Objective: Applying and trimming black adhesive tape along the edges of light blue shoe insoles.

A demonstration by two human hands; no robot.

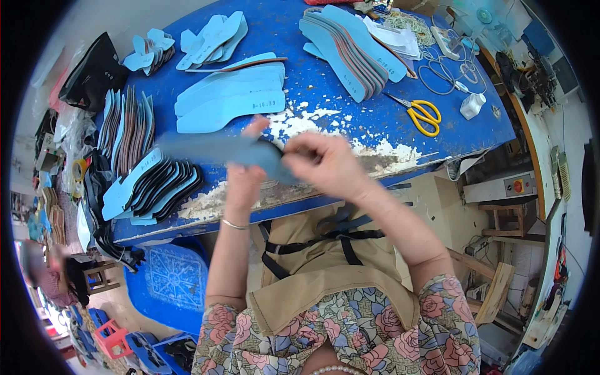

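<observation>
In the head view I hold a pale blue insole-shaped piece (206,150), blurred by motion, with a dark edge at its right end. My left hand (245,175) grips it from beneath, fingertips showing above it. My right hand (322,159) pinches its right end with curled fingers. Just beyond lie flat overlapping blue pieces (231,106). Left of these are upright stacks of blue and brown pieces (125,131) and a fanned blue and black stack (150,190). A larger stack (350,50) and yellow-handled scissors (419,115) lie to the right.
The blue worktable (331,131) has flaking paint along its near edge. Cables (450,75), a white plastic object (472,106) and a black bag (90,72) lie at its sides. Below left is a blue plastic tub (162,284); a person (47,275) sits at far left. Wooden stools (503,222) stand right.
</observation>
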